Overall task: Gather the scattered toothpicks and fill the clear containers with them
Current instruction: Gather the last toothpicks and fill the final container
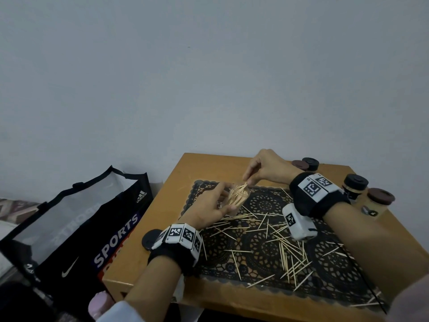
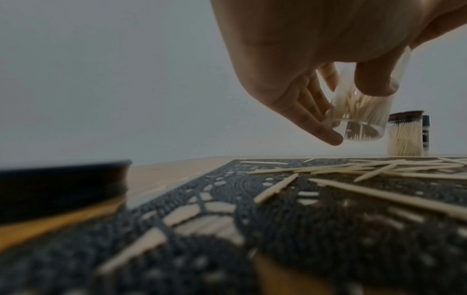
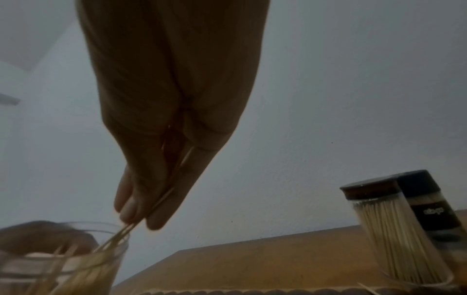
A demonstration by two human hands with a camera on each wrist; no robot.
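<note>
Above the black lace mat [image 1: 267, 247], the left hand [image 1: 209, 210] grips a clear container [image 1: 239, 197] while the right hand [image 1: 267, 168] pinches toothpicks [image 3: 161, 197] into its mouth; next, likely release them and gather the scattered toothpicks [image 1: 287, 249] on the mat.

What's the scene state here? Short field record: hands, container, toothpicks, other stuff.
left hand: holds the open clear container tilted, off the mat
right hand: pinches a few toothpicks, tips at the container mouth
container fill: partly filled
loose toothpicks: many scattered on the black lace mat
capped containers: four at the table's far right, at least two visibly full
loose lid: black, on the table by the left wrist
off table: sports bag at left
</note>
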